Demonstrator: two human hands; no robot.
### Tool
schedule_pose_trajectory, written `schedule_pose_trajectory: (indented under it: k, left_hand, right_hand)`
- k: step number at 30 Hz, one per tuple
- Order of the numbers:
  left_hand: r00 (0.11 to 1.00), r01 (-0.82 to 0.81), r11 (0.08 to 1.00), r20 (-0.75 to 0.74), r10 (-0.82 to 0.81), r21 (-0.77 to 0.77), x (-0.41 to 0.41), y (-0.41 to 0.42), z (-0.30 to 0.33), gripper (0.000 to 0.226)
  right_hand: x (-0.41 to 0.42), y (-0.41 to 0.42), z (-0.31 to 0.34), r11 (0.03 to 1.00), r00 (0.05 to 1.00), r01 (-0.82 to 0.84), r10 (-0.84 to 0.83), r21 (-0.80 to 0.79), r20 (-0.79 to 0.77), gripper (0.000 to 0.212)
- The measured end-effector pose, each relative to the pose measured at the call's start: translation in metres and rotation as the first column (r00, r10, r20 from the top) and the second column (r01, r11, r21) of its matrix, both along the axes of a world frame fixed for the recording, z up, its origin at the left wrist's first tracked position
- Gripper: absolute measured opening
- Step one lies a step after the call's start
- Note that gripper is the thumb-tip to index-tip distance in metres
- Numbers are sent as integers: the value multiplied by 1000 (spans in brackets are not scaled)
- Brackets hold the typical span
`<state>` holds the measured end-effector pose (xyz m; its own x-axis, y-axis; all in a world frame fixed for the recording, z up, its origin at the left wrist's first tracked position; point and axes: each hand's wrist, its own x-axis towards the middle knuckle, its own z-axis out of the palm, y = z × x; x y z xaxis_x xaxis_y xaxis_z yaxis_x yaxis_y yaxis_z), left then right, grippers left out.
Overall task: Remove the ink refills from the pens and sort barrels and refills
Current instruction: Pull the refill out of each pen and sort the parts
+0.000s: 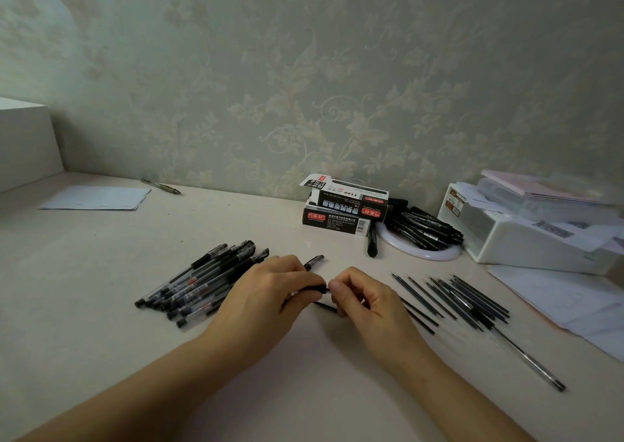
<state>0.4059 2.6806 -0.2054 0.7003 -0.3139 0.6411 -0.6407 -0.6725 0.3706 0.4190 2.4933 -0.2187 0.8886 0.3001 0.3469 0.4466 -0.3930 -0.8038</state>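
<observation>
Desk (101, 256) seen from the head camera, read left to right. At 9 o'clock lie a sheet of paper (96, 198) and a loose pen (162, 187). Left of centre rests the pile of pens (199, 281), long axes running from 7 to 1 o'clock, capped ends at 1. At centre the left hand (270, 293) curls its grip round one pen (314, 262), whose visible end points toward 1 o'clock; the right hand (363, 298) pinches the pen's near end, thumb against curled fingers, with a dark slender piece, probably a refill, lying just beneath. Whether the tip section is already unscrewed cannot be told. Right of centre the refills (452, 298) lie fanned, axes from 11 to 5 o'clock, points at 11. At 1 o'clock stand two pen boxes (341, 210) beside a white ring (422, 254) heaped with black pens, then a white container (526, 242) and papers (557, 300). Likely risks: a small tip piece slipping from the pinch and rolling off, or a freed refill rolling into the wrong pile, since round parts lie loose.
</observation>
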Motion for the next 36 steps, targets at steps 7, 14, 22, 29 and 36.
schedule_pose_trajectory:
  k: [7,14,22,29,36]
  left_hand:
    - [993,-111,993,-40,109,-42,4,7,-4,14]
    - [988,-130,991,-82,132,26,6,10,-7,16]
    - [988,-116,993,-102,118,30,5,10,-8,16]
    - [994,-46,998,-92,50,41,1,4,-5,16]
    - [994,-42,999,-104,44,18,0,1,-3,14]
  right_hand:
    - [4,-4,-4,954,959,264,-245,-144,141,11]
    - [4,-4,-8,940,979,177,-136,-291,153,5]
    - [3,-9,-2,989,990,144,-144,44,-5,12]
    - [3,-7,-3,992,998,51,-47,113,-37,17]
    - [4,-5,-1,976,986,-12,48,217,-158,11]
